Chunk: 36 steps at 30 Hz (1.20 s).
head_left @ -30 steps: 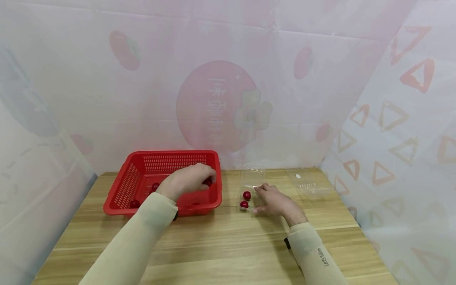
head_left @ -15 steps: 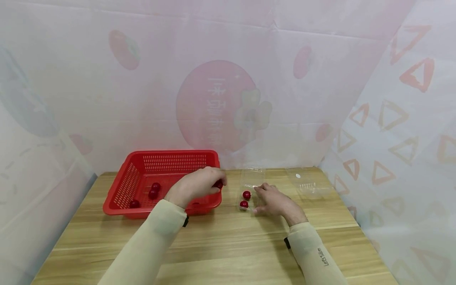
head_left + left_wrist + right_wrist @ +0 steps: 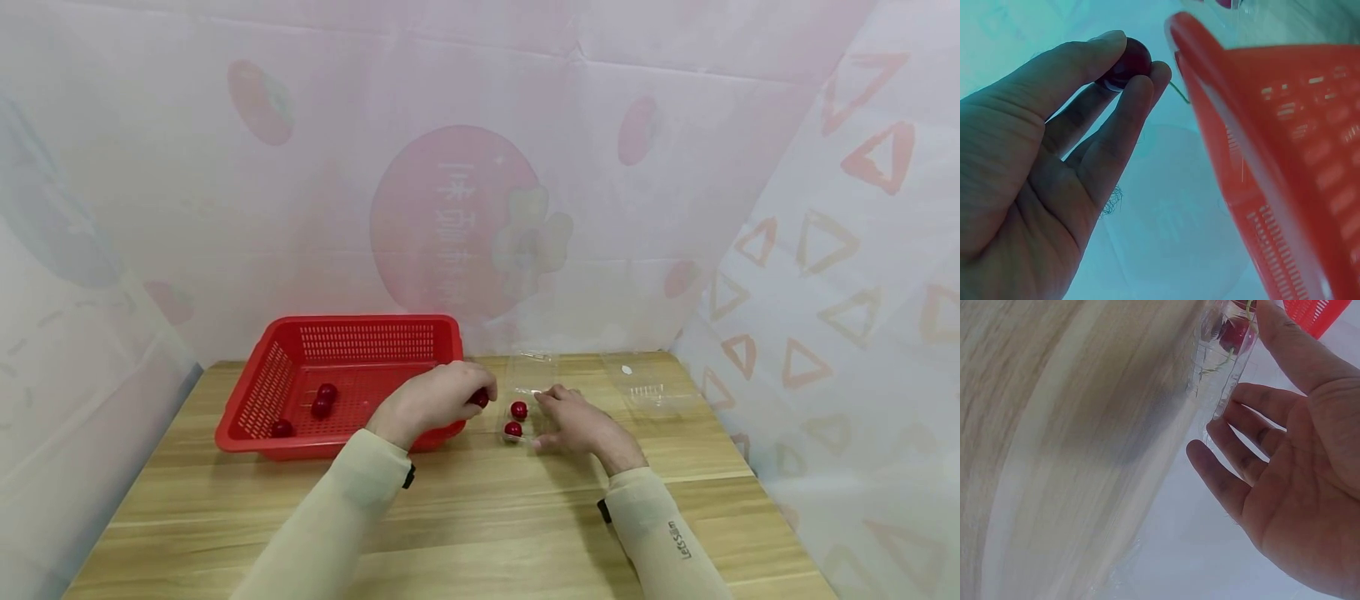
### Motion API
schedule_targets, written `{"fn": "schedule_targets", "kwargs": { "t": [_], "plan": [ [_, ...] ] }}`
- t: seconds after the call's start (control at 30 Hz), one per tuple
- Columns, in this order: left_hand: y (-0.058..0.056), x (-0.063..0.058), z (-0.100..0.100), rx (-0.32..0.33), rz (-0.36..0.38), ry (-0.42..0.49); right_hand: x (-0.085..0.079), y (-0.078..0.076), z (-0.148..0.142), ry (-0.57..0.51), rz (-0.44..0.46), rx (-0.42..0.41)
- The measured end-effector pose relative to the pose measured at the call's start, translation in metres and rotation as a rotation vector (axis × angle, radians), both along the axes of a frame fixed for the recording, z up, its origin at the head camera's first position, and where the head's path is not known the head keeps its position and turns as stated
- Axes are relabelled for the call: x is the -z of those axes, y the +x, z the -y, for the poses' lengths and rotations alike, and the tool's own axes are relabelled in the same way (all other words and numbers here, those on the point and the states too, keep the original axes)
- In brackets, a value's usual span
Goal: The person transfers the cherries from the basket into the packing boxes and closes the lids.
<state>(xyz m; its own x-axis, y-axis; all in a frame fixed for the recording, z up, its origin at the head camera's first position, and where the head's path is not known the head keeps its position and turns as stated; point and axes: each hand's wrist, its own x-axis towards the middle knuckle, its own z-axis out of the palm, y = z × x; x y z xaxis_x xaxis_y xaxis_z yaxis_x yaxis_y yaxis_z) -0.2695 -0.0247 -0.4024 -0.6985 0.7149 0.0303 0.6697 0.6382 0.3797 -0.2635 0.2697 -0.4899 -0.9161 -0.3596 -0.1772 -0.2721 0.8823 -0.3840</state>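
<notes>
My left hand point(image 3: 435, 400) pinches a dark red cherry point(image 3: 1135, 62) between thumb and fingertips, just past the right rim of a red plastic basket point(image 3: 367, 342). A green stem trails from this cherry in the left wrist view. Inside the basket lie three visible cherries point(image 3: 322, 408), two of them touching. To the right is a clear plastic box with its lid point(image 3: 533, 373) laid back and two cherries point(image 3: 518, 410) in it. Along the box's right side, my right hand point(image 3: 581, 425) touches the edge with thumb and relaxed fingertips spread apart.
Another clear plastic container point(image 3: 652, 392) sits at the table's back right. The wooden table point(image 3: 465, 517) ends against a printed curtain point(image 3: 637, 275) at the back. The basket's raised rim stands between its inside and the box.
My left hand has carried the cherry rightward, from over the basket to beyond its right rim near the box. The right hand and the box have stayed in place.
</notes>
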Motion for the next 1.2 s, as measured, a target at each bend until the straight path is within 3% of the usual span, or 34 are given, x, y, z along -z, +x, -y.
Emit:
{"fn": "schedule_targets", "kwargs": {
  "t": [0.5,0.8,1.2],
  "plan": [
    [0.008,0.028,-0.029,0.081,-0.066,0.011,0.0,-0.001,-0.001,0.015,-0.012,-0.013],
    [0.014,0.045,-0.052,0.005,-0.091,0.037,0.0,0.0,-0.001,0.011,-0.01,-0.015],
    [0.017,0.07,-0.073,-0.08,-0.112,0.004,0.001,0.001,0.0,-0.016,-0.019,-0.006]
  ]
}}
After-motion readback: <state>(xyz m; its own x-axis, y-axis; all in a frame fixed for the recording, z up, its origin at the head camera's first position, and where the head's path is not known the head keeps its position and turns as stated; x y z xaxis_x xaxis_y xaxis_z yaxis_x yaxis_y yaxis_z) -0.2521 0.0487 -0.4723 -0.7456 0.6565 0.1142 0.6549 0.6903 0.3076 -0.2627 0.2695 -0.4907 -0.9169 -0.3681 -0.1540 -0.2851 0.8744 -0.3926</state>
